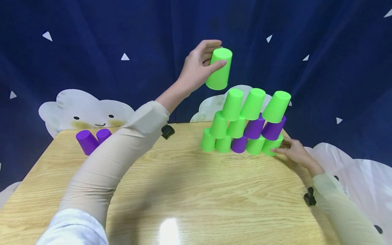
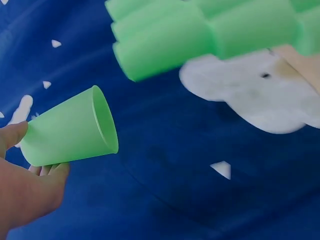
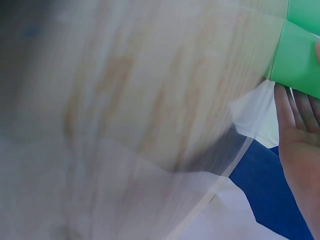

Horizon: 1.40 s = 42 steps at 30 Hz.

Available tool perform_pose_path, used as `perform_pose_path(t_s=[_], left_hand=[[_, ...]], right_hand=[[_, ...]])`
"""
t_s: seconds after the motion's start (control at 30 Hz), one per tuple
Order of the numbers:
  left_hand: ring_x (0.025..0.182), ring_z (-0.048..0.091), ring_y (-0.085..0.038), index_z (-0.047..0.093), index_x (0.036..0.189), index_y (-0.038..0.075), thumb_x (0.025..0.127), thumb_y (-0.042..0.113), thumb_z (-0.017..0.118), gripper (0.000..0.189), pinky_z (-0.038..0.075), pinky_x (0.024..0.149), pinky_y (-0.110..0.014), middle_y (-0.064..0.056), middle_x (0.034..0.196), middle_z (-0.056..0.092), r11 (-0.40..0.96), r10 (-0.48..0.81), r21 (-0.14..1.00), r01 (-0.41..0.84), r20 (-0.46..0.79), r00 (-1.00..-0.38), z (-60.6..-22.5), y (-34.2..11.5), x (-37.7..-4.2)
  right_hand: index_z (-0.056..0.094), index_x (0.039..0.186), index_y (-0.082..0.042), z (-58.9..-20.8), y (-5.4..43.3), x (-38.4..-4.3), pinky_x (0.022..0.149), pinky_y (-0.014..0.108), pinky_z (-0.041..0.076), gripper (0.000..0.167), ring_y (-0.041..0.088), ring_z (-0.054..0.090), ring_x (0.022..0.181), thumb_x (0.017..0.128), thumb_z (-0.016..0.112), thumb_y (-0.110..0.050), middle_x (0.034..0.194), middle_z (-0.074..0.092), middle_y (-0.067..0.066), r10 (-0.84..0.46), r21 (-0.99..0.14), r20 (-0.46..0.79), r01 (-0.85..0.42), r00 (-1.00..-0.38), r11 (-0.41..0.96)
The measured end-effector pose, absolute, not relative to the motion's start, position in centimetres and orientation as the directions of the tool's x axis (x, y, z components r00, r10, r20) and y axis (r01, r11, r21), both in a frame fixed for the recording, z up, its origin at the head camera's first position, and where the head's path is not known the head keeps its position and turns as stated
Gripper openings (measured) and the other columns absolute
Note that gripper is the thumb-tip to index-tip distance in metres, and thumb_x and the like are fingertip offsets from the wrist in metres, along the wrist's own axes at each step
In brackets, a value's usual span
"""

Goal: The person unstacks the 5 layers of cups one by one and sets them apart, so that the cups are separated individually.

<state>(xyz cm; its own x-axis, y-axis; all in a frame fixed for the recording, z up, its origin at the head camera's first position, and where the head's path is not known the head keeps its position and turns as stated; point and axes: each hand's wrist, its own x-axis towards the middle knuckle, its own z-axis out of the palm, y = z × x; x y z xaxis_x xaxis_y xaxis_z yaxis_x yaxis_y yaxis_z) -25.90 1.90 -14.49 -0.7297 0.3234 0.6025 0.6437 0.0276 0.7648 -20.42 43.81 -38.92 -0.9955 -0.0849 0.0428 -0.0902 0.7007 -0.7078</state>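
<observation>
My left hand holds a green cup upside down in the air, up and to the left of a cup stack. In the left wrist view the thumb and fingers grip this green cup near its base, its open rim facing away from the hand. The stack has three rows of upturned green and purple cups; three green cups, one of them a green cup, form its top row. At the right end of the bottom row, my right hand holds a green cup between thumb and fingers.
Two upturned purple cups stand at the left of the wooden table, partly behind the left arm. A dark blue curtain with white triangles and cloud shapes hangs behind the table. Each sleeve has a small black device near the wrist.
</observation>
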Motion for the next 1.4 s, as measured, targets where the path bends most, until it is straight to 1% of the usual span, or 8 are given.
perform_pose_path(t_s=[0.53,0.63,0.7,0.87,0.93,1.07,1.23,1.4], left_hand=[[0.126,0.053,-0.024,0.047,0.14,0.003,0.092,0.011,0.07,0.054,0.046,0.105,-0.034,-0.012,0.139,0.053,0.305,0.273,0.837,0.455,0.381,-0.883,-22.1,-8.7,-26.8],[0.128,0.051,-0.026,0.047,0.141,0.004,0.093,0.011,0.069,0.054,0.046,0.104,-0.038,-0.013,0.14,0.051,0.362,0.277,0.833,0.417,0.331,-0.902,-23.3,-10.4,-26.6],[0.129,0.05,-0.029,0.045,0.142,0.002,0.093,0.011,0.069,0.055,0.046,0.105,-0.041,-0.015,0.141,0.05,0.392,0.28,0.831,0.394,0.3,-0.912,-24.0,-11.6,-26.3],[0.13,0.048,-0.035,0.045,0.141,-0.002,0.093,0.009,0.068,0.054,0.042,0.108,-0.046,-0.021,0.141,0.049,0.472,0.291,0.808,0.353,0.235,-0.927,-25.9,-14.8,-25.9],[0.129,0.048,-0.037,0.046,0.138,-0.003,0.093,0.009,0.068,0.052,0.042,0.108,-0.048,-0.023,0.138,0.05,0.522,0.309,0.775,0.357,0.218,-0.926,-26.8,-16.1,-26.0],[0.126,0.049,-0.042,0.047,0.135,-0.008,0.092,0.007,0.069,0.051,0.041,0.108,-0.051,-0.027,0.133,0.052,0.609,0.352,0.702,0.37,0.179,-0.919,-28.8,-18.5,-26.3],[0.121,0.051,-0.045,0.048,0.131,-0.012,0.09,0.003,0.069,0.048,0.042,0.106,-0.052,-0.031,0.126,0.055,0.651,0.353,0.668,0.361,0.154,-0.923,-30.7,-20.8,-26.3],[0.118,0.052,-0.047,0.051,0.128,-0.014,0.089,0.002,0.069,0.046,0.043,0.104,-0.055,-0.032,0.122,0.056,0.687,0.347,0.632,0.359,0.149,-0.926,-31.7,-22.3,-26.5]], right_hand=[[0.044,0.142,0.005,-38.7,44.1,-20.1,0.081,0.009,0.048,0.068,0.043,0.053,0.121,0.092,0.071,-0.032,0.134,0.054,0.027,-0.094,-0.697,0.016,-0.079,-0.995,0.713],[0.043,0.143,0.005,-38.7,44.1,-20.1,0.081,0.01,0.049,0.067,0.042,0.053,0.121,0.093,0.07,-0.031,0.134,0.054,0.027,-0.099,-0.699,0.011,-0.078,-0.995,0.711],[0.044,0.143,0.004,-38.8,44.1,-20.1,0.081,0.011,0.049,0.067,0.032,0.058,0.117,0.092,0.07,-0.032,0.134,0.054,0.026,-0.098,-0.699,0.013,-0.079,-0.995,0.711],[0.046,0.141,0.003,-38.7,44.1,-20.0,0.081,0.011,0.05,0.067,0.027,0.059,0.114,0.092,0.071,-0.034,0.133,0.055,0.025,-0.095,-0.694,0.022,-0.084,-0.995,0.715],[0.046,0.141,0.003,-38.6,44.1,-20.0,0.081,0.011,0.05,0.066,0.032,0.058,0.116,0.092,0.071,-0.033,0.132,0.056,0.025,-0.094,-0.692,0.023,-0.084,-0.995,0.717],[0.045,0.141,0.004,-38.6,44.2,-20.0,0.081,0.01,0.049,0.066,0.03,0.058,0.116,0.092,0.071,-0.031,0.132,0.055,0.026,-0.088,-0.691,0.02,-0.078,-0.996,0.719],[0.043,0.142,0.005,-38.6,44.2,-20.1,0.081,0.009,0.048,0.067,0.04,0.054,0.12,0.093,0.07,-0.031,0.134,0.054,0.027,-0.092,-0.69,0.013,-0.075,-0.996,0.72],[0.043,0.143,0.005,-38.7,44.2,-20.1,0.081,0.009,0.048,0.066,0.043,0.053,0.121,0.093,0.069,-0.031,0.134,0.054,0.026,-0.091,-0.688,0.012,-0.075,-0.996,0.722]])
